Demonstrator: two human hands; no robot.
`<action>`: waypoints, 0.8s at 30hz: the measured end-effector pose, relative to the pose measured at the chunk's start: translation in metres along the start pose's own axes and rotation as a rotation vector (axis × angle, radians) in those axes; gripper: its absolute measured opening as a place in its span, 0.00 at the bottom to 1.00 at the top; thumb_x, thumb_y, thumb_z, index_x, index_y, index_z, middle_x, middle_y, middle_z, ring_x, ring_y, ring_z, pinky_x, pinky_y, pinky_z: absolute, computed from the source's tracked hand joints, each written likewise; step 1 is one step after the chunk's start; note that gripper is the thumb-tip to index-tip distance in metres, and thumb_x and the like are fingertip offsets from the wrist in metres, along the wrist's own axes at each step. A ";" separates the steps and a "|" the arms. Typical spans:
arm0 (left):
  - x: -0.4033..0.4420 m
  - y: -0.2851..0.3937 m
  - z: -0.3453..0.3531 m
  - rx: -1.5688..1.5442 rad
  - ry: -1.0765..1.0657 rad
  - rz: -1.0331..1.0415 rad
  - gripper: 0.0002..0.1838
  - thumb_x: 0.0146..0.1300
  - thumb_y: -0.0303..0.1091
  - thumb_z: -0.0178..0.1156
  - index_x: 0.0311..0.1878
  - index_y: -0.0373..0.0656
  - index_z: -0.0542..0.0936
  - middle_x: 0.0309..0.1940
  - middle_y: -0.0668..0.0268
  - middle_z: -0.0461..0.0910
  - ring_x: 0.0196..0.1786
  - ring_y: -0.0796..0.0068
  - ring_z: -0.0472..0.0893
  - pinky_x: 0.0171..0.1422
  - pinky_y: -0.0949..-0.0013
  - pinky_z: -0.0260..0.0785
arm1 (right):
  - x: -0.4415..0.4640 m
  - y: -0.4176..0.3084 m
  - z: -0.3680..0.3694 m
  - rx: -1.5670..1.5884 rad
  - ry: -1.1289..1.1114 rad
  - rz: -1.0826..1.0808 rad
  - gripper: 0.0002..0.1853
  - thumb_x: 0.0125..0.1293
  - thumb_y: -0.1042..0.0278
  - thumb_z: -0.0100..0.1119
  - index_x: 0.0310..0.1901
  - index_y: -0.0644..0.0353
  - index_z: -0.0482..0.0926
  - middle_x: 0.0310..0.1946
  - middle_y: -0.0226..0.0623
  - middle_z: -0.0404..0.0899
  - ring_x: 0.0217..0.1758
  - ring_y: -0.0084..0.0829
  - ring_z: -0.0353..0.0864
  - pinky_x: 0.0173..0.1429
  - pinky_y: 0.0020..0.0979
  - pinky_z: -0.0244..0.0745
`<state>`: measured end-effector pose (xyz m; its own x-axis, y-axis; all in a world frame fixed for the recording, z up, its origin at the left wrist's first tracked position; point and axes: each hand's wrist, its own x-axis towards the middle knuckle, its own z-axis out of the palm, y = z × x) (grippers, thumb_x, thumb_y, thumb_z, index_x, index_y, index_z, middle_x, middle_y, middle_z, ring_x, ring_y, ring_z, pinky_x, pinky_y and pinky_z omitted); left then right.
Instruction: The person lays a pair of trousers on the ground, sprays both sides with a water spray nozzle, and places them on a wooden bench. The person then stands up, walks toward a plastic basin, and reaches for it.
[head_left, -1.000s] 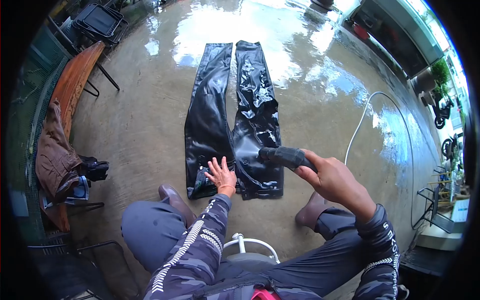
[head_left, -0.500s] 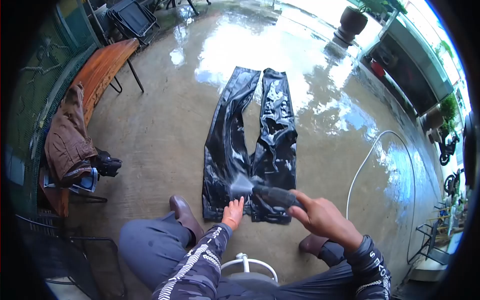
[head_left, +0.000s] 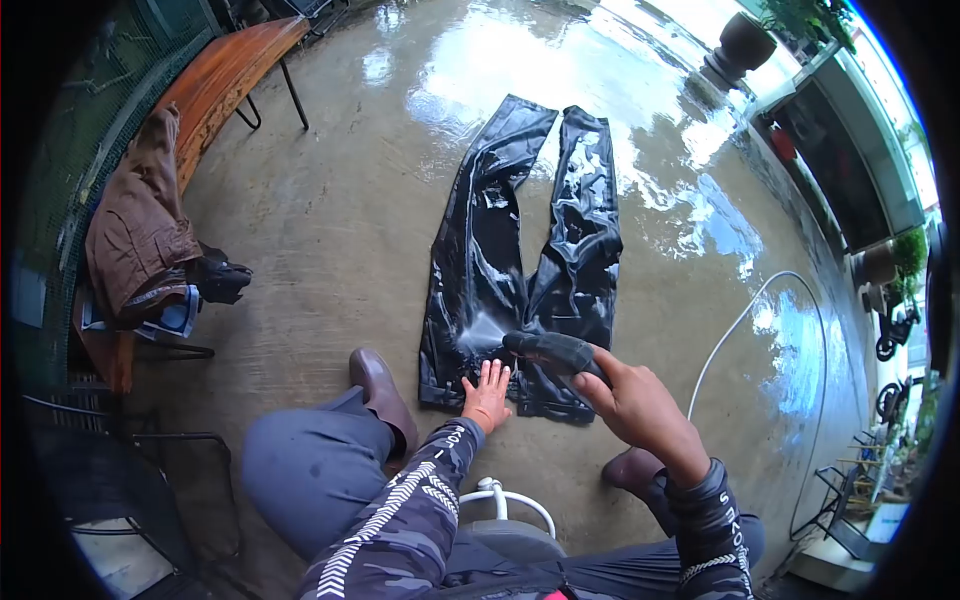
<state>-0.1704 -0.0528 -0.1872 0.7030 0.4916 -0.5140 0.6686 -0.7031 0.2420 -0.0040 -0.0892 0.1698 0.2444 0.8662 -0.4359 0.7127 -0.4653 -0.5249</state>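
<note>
Black, wet trousers (head_left: 575,290) lie flat on the floor, their legs pointing away from me and the waist end nearest. My right hand (head_left: 645,410) is wrapped round a dark spray nozzle (head_left: 553,350), held above the waist end. From its tip a fan of water (head_left: 482,333) sprays leftward onto the cloth. Palm down with fingers spread, my left hand (head_left: 488,396) rests at the waistband, just below the spray. Part of the nozzle's handle is hidden by my right fingers.
A white hose (head_left: 735,325) curves over the wet concrete floor (head_left: 310,260) at right. To the left stands a wooden bench (head_left: 225,75) bearing a brown jacket (head_left: 140,235). A potted plant (head_left: 745,42) is at the far right. Under me is a stool with a white frame (head_left: 525,507).
My left hand has spread its fingers flat on the trousers. The spray now falls farther left and is wider. The view has shifted slightly, and the trousers' far legs lean more to the right.
</note>
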 end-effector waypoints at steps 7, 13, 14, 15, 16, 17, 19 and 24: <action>0.004 -0.003 -0.013 -0.170 0.056 -0.040 0.40 0.61 0.52 0.68 0.75 0.54 0.66 0.78 0.64 0.58 0.80 0.61 0.55 0.71 0.35 0.60 | 0.047 -0.003 0.023 0.201 0.268 -0.028 0.24 0.74 0.48 0.52 0.66 0.52 0.71 0.28 0.56 0.82 0.36 0.61 0.83 0.40 0.52 0.75; 0.035 -0.038 -0.017 -0.275 0.535 -0.337 0.31 0.65 0.47 0.63 0.72 0.60 0.70 0.75 0.66 0.61 0.77 0.60 0.58 0.72 0.41 0.56 | 0.040 -0.006 0.012 0.213 0.292 0.040 0.25 0.75 0.46 0.51 0.64 0.52 0.73 0.30 0.56 0.82 0.37 0.62 0.82 0.41 0.53 0.74; 0.032 -0.045 -0.021 -0.152 0.526 -0.404 0.37 0.64 0.50 0.64 0.76 0.63 0.64 0.80 0.66 0.54 0.82 0.58 0.51 0.75 0.35 0.51 | 0.038 -0.007 0.009 0.148 0.211 0.070 0.25 0.75 0.45 0.50 0.64 0.52 0.73 0.30 0.57 0.82 0.37 0.62 0.82 0.41 0.53 0.74; 0.031 -0.054 -0.025 -0.231 0.378 -0.452 0.43 0.63 0.52 0.65 0.79 0.66 0.57 0.82 0.68 0.45 0.83 0.57 0.43 0.76 0.29 0.45 | 0.039 -0.005 0.005 0.144 0.218 0.056 0.25 0.75 0.45 0.50 0.64 0.52 0.73 0.30 0.57 0.82 0.37 0.62 0.82 0.41 0.53 0.74; 0.032 -0.065 -0.026 -0.306 0.235 -0.497 0.49 0.61 0.55 0.67 0.81 0.70 0.50 0.84 0.70 0.37 0.85 0.56 0.35 0.77 0.24 0.39 | 0.041 -0.004 0.002 0.120 0.161 0.016 0.25 0.75 0.45 0.50 0.64 0.52 0.73 0.30 0.58 0.82 0.38 0.62 0.82 0.41 0.53 0.74; 0.030 -0.074 -0.022 -0.315 0.192 -0.516 0.53 0.58 0.58 0.68 0.82 0.72 0.47 0.84 0.72 0.34 0.85 0.58 0.34 0.76 0.23 0.41 | 0.039 -0.002 0.002 0.100 0.093 -0.009 0.25 0.75 0.45 0.50 0.64 0.52 0.73 0.30 0.59 0.82 0.38 0.63 0.82 0.41 0.53 0.74; 0.014 -0.078 -0.022 -0.349 0.177 -0.557 0.53 0.59 0.59 0.67 0.82 0.71 0.46 0.84 0.72 0.33 0.85 0.59 0.34 0.76 0.23 0.42 | 0.040 0.000 0.005 0.128 0.162 0.033 0.25 0.75 0.45 0.50 0.64 0.52 0.73 0.30 0.59 0.82 0.38 0.63 0.82 0.42 0.53 0.74; 0.010 -0.083 -0.010 -0.270 0.248 -0.571 0.53 0.59 0.57 0.67 0.82 0.66 0.47 0.84 0.67 0.37 0.85 0.58 0.38 0.79 0.29 0.38 | 0.029 0.007 -0.007 0.208 0.242 0.068 0.25 0.75 0.46 0.50 0.63 0.57 0.74 0.31 0.59 0.81 0.38 0.63 0.81 0.42 0.51 0.74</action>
<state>-0.2164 0.0154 -0.2035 0.2352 0.8737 -0.4259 0.9659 -0.1612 0.2027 0.0134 -0.0658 0.1585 0.4534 0.8386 -0.3020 0.5458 -0.5291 -0.6498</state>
